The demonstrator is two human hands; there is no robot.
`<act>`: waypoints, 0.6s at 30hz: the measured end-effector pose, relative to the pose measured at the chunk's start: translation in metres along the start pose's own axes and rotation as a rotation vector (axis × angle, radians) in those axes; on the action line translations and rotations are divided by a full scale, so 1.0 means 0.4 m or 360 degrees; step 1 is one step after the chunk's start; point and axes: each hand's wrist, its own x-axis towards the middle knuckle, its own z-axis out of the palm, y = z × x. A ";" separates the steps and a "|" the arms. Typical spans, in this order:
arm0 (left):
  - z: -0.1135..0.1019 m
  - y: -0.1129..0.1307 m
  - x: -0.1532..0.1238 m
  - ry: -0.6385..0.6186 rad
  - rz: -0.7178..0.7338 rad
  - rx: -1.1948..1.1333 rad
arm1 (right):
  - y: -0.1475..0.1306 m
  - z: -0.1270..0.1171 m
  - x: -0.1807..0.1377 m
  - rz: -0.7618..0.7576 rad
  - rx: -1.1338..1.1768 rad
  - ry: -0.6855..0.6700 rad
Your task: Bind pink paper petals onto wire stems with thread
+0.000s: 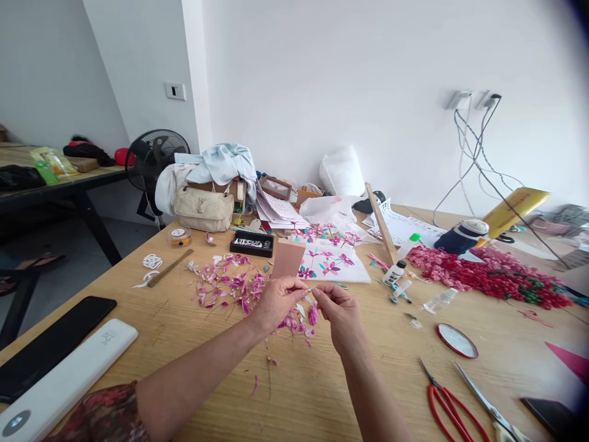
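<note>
My left hand [277, 299] and my right hand [338, 310] meet above the wooden table [193, 362], fingertips pinched together on a tiny pale piece [309, 290] too small to name. Below and to the left of them lie several loose pink paper petals [230, 283]. Just behind the hands stands a brown card [287, 259], and beside it a white sheet painted with pink flowers [332, 263].
Red-handled scissors [444, 402] and a red round lid [457, 340] lie at the right front. A heap of red paper flowers [488, 277] fills the right. A black phone [50, 347] and white case [64, 380] sit left. A beige bag [204, 209], fan [154, 156] and clutter stand behind.
</note>
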 end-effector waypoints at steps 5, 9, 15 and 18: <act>-0.011 -0.007 0.003 0.0058 0.0161 0.0228 | 0.022 0.005 0.000 0.0000 -0.0060 -0.0030; -0.016 -0.016 0.006 0.0099 0.0314 0.0489 | 0.032 0.014 -0.013 -0.0180 -0.0403 0.0005; -0.021 -0.030 0.017 -0.0030 0.0641 0.1158 | -0.002 0.022 -0.040 -0.0716 -0.1405 -0.0017; -0.029 -0.025 0.022 -0.0272 0.0724 0.1276 | -0.040 0.001 -0.034 -0.0756 -0.1544 -0.0201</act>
